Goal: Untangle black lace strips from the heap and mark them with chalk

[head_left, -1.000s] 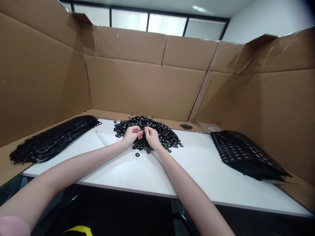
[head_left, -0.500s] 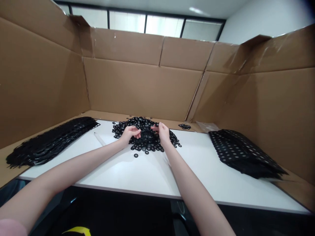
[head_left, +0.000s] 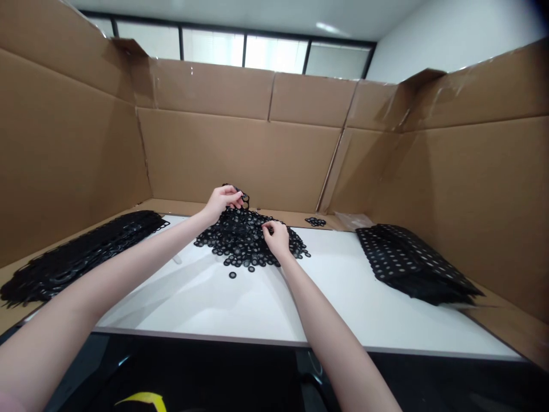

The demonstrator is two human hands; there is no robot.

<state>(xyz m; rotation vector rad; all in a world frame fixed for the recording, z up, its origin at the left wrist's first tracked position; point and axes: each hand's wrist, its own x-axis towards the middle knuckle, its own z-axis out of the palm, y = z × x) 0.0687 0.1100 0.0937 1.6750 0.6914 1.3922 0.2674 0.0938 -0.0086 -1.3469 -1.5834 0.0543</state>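
Note:
My left hand (head_left: 222,202) is raised above the back of the pile, its fingers pinched on a black strip with ring-shaped holes (head_left: 246,200). Part of that strip shows behind the fingers. Lower and to the right, my right hand (head_left: 278,237) rests at the pile's right side with thumb and fingers closed together. Whatever it may hold is too small to make out. Beneath both hands spreads a heap of small black ring-shaped discs (head_left: 240,243), many with greyish centres. One loose disc (head_left: 232,275) lies at the heap's front.
A stack of black holed strips (head_left: 86,249) lies on the left. To the right are black perforated sheets (head_left: 412,257) beside clear plastic (head_left: 354,220). A small cluster of rings (head_left: 315,221) sits at the back. Cardboard walls (head_left: 235,154) surround the white table (head_left: 334,297).
My left hand has risen away from the heap, lifting the black holed strip. My right hand has shifted slightly down and left, its fingers now closed at the heap. The view has tilted a little.

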